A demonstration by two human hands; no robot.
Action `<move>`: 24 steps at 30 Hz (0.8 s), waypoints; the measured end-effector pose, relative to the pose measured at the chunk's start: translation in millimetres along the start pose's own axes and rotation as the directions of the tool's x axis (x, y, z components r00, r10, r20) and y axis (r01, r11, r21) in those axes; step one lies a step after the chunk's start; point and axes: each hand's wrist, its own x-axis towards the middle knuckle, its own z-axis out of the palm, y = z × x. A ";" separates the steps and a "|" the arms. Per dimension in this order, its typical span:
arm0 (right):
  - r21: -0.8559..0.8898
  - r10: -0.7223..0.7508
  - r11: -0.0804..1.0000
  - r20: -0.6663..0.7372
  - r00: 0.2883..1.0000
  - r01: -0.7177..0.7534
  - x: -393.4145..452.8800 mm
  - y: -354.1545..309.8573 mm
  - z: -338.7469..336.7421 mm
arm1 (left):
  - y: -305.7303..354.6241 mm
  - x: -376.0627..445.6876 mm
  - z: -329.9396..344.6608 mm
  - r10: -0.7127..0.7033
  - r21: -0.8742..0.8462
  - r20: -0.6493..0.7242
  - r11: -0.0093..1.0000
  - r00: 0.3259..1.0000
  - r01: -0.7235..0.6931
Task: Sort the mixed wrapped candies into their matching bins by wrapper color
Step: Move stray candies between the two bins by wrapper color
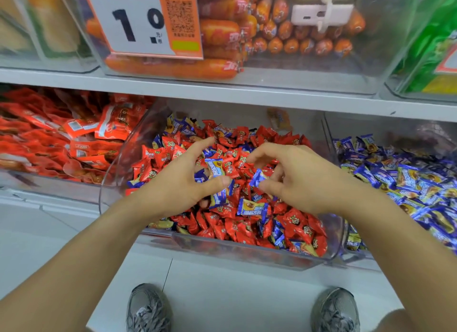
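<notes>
Left hand (178,181) fingers curl round blue candies (214,168) above the mixed bin (247,254); right hand (296,178) pinches another blue candy (257,178); blue bin (395,173) right, red packets (74,139) left, shelf (222,89) above.

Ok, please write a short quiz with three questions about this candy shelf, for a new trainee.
1. True or false: the middle bin holds only red candies.
2. Which wrapper colour fills the right bin? A) green B) blue C) orange
3. What does the right hand pinch?

Key:
1. False: blue candies lie mixed among the red candies.
2. B.
3. A blue candy, between thumb and fingers. The left hand also holds a blue candy.
</notes>
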 end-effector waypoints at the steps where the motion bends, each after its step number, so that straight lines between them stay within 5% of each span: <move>1: 0.012 -0.004 1.000 0.013 1.000 0.004 0.4 -1.1 0.7 | 0.0 -0.8 -1.0 0.021 0.014 0.000 1.000 1.000 -0.021; 7: 0.208 0.084 0.971 0.162 0.983 -0.117 7.1 -11.5 14.0 | 5.2 -2.5 0.9 0.084 0.040 -0.006 0.996 0.996 -0.083; 13: -0.196 0.081 0.980 0.253 0.964 -0.031 8.3 -6.3 29.9 | 13.4 -6.4 0.4 0.026 0.171 -0.075 0.985 0.997 -0.013; 24: 0.011 -0.014 1.000 -0.030 0.999 0.014 26.7 -12.9 23.9 | 9.4 -9.7 -17.5 0.017 0.104 -0.379 0.994 0.925 0.024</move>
